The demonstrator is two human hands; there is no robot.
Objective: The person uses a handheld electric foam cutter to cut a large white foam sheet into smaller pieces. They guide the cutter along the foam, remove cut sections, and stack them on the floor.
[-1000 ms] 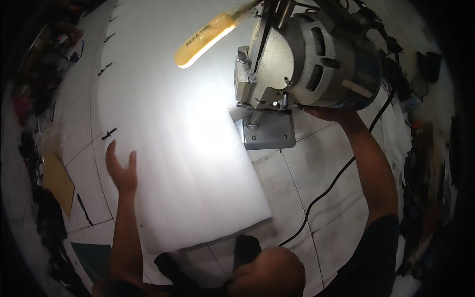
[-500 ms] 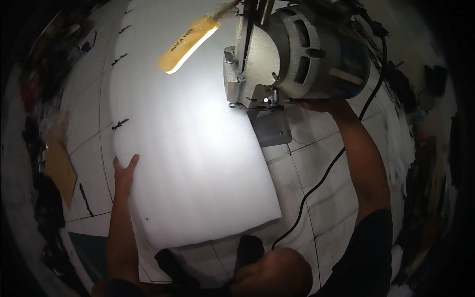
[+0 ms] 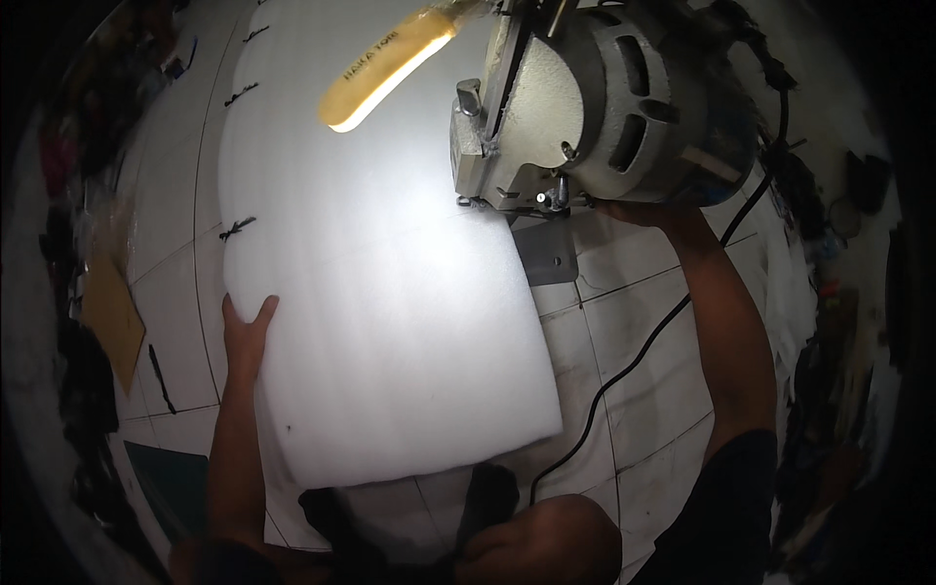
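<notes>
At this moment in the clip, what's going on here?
A person's left hand is at the left edge of a white sheet over a tiled floor. Their right hand, partly hidden, is at the underside of a motorised machine, whose metal base plate lies partly covered by the sheet.

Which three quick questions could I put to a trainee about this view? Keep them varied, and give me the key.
1. Multiple choice: the left hand is at which edge of the white sheet? (a) left (b) right (c) the edge nearest the person's feet
2. True or false: the black cable runs over the floor to the right of the sheet.
3. Open: which hand is at the machine, and does all of it show?

Key: 1. (a). 2. True. 3. The right hand; no, the machine hides part of it.
</notes>
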